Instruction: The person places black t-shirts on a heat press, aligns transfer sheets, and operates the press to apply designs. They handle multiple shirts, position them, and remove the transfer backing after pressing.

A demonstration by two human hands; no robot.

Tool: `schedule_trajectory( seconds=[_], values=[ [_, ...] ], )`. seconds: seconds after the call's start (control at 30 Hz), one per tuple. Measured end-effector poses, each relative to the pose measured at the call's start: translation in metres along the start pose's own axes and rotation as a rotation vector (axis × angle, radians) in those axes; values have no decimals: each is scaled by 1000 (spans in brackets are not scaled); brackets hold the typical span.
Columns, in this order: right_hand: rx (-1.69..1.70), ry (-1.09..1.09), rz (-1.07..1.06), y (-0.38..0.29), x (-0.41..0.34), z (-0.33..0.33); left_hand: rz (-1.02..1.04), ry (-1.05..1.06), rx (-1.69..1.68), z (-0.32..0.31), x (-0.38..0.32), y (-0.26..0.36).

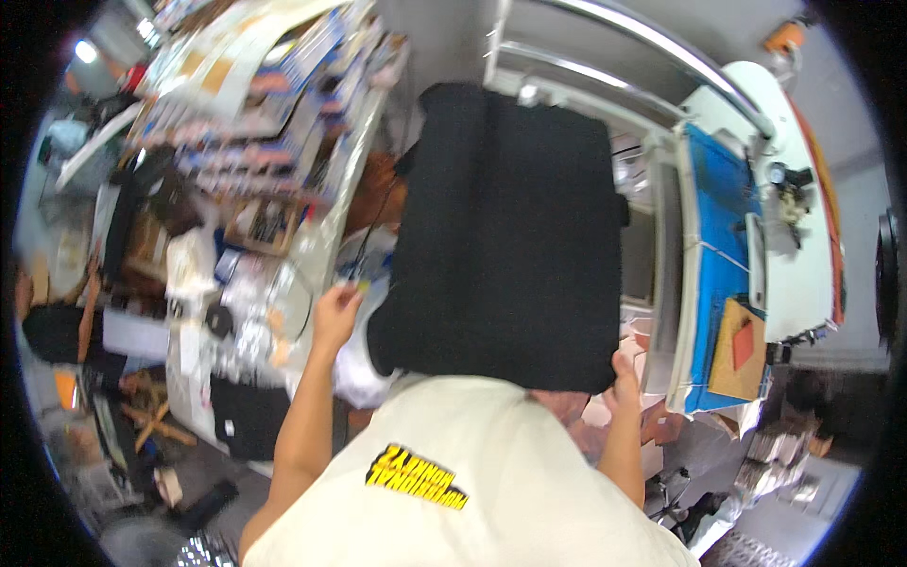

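A large piece of black fabric [510,241], perhaps a folded garment, lies spread flat just in front of my body. At its lower right corner, my right hand [623,379] grips the edge. To the left of the fabric, my left hand [336,315] is raised with thumb and fingertips brought together; a small yellowish thing shows at the fingertips, too blurred to name. What supports the fabric is hidden beneath it.
A cluttered table [354,170] with stacked packs runs along the left. Another black cloth [248,418] lies at its near end. To the right are a metal-framed machine, a blue board [719,269] and a white table [801,234]. A person [57,333] is at the far left.
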State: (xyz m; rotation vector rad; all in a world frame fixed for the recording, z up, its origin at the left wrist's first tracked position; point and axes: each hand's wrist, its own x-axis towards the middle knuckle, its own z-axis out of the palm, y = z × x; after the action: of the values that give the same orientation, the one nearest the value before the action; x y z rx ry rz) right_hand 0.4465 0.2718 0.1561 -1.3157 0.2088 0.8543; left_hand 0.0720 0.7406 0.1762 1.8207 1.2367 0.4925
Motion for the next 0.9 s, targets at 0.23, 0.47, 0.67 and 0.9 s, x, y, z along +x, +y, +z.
schedule_trajectory(
  seconds=[0.23, 0.47, 0.67, 0.9],
  values=[
    [-14, -47, 18, -18, -18, 30, 510, 103, 116, 16, -16, 65],
    [34, -96, 4, -19, -15, 28, -68, 307, -452, 33, 18, -16],
    [104, -23, 24, -21, -17, 27, -755, -495, -730, 38, 1, 16],
    [208, -18, -6, 7, 9, -16, -382, -454, -1165, -11, 2, -68]
  ],
)
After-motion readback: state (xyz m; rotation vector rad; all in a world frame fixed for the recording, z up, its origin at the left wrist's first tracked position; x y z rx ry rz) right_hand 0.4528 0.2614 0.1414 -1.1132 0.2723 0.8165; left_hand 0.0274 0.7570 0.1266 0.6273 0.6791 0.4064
